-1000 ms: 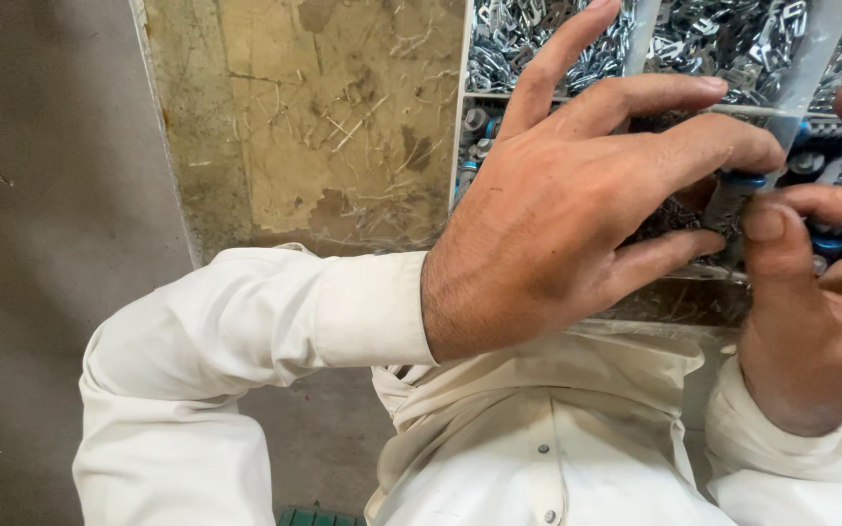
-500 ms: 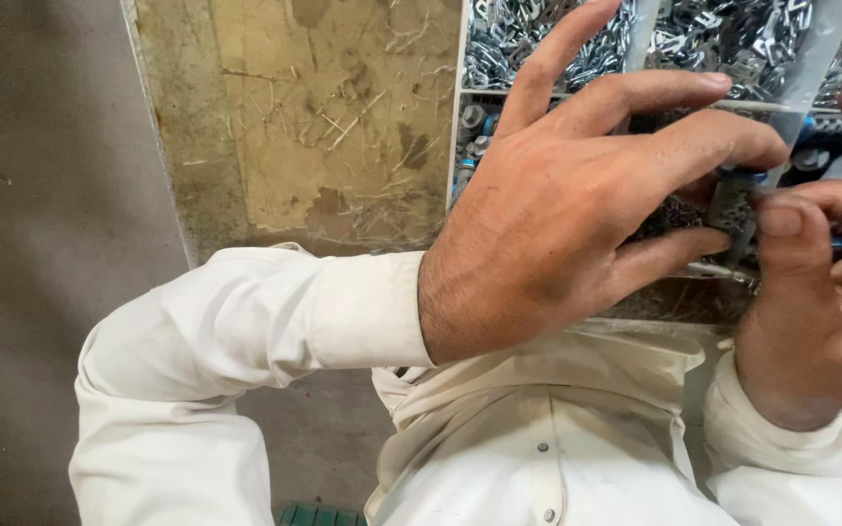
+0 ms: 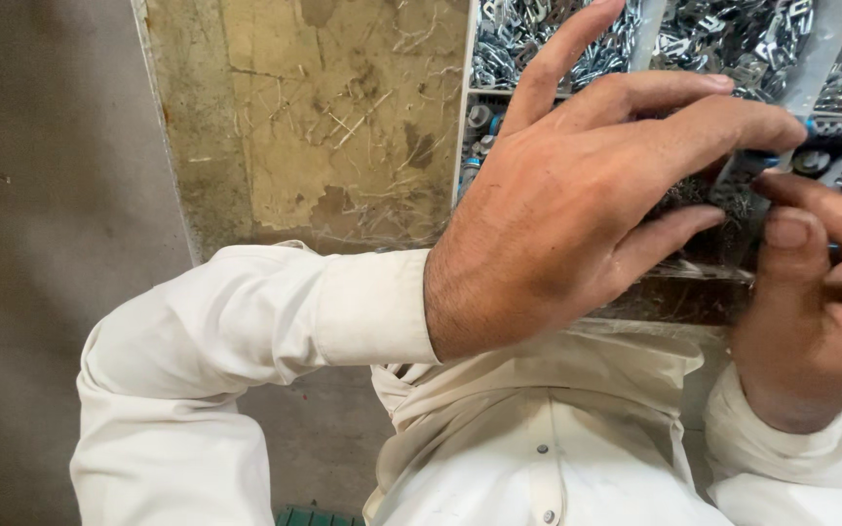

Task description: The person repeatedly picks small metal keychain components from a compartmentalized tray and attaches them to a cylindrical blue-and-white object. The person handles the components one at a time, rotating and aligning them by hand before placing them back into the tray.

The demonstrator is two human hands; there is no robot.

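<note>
A: Left hand [image 3: 577, 205]?
B: Fingers spread open, over the parts tray [image 3: 557, 49], hiding what's under it.
A: Right hand [image 3: 816, 292]?
B: Pinching a small blue-and-metal part [image 3: 835, 161], just above the tray's front compartment.
A: Beside?
B: Worn counter [image 3: 314, 117].

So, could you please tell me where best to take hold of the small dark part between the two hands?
Probably by the dark part's narrow sides, pinched with fingertips from above. It is small, largely hidden by the left hand, and the right hand thumb already meets it from the right; its exact shape is unclear.
</note>
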